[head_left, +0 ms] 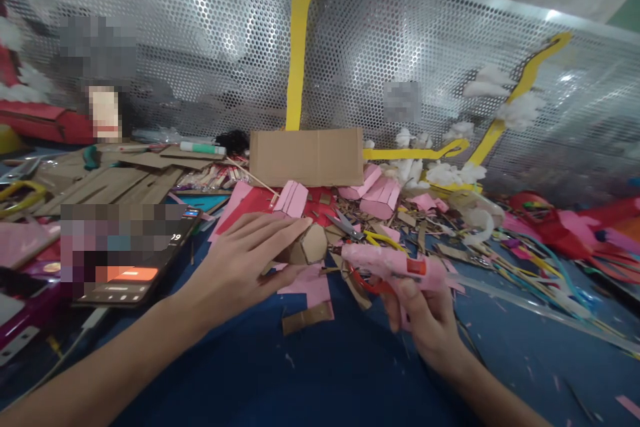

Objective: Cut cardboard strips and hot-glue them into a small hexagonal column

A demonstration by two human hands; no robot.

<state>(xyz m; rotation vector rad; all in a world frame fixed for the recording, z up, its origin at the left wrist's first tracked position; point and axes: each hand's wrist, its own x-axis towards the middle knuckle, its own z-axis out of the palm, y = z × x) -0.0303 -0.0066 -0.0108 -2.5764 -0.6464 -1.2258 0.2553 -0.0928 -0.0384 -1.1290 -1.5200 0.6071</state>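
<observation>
My left hand [245, 260] rests on a small brown cardboard piece [307, 245], fingers laid over its top and holding it down on the blue table [320, 373]. My right hand [425, 317] is closed round the handle of a pink glue gun [390, 267]. The gun's nozzle points left toward the cardboard piece, a short gap from it. Pink paper scraps [313, 283] lie under and just in front of the piece.
A phone [135, 260] lies at the left. A folded cardboard sheet [306, 157] stands against the perforated metal panel [200, 47] behind. Pink folded blocks [380, 193], scissors [350, 227], cardboard strips [306, 319] and cotton tufts [450, 173] litter the table.
</observation>
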